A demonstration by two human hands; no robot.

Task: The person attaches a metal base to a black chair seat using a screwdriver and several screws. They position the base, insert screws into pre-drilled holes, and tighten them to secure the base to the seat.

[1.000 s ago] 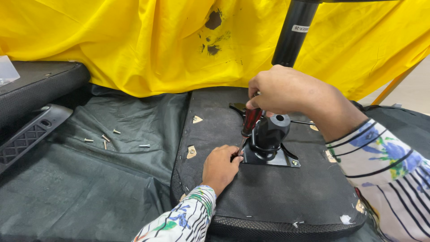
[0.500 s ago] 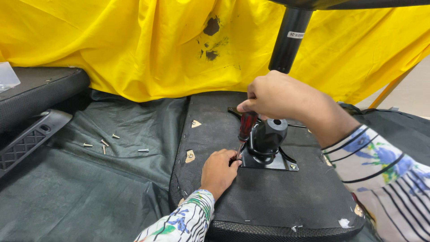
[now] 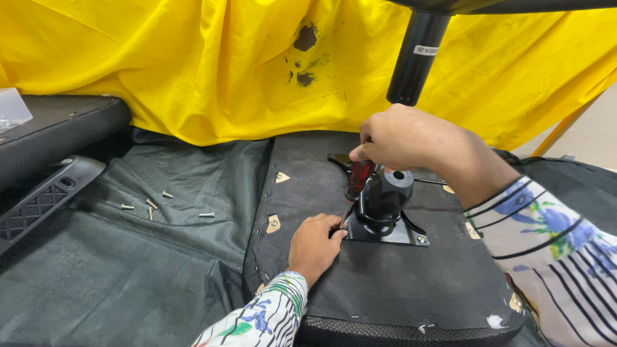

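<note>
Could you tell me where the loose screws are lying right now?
In the head view, the loose screws lie left of the seat base, on the dark cloth.

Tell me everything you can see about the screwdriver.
The screwdriver has a dark red, glossy handle that looks like plastic and a thin dark shaft. It stands nearly upright, leaning slightly. The right hand grips its handle top; the left hand steadies the tip at a corner of the metal plate.

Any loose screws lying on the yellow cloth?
No: the loose screws lie on the dark green cloth left of the seat base, not on the yellow cloth.
</note>
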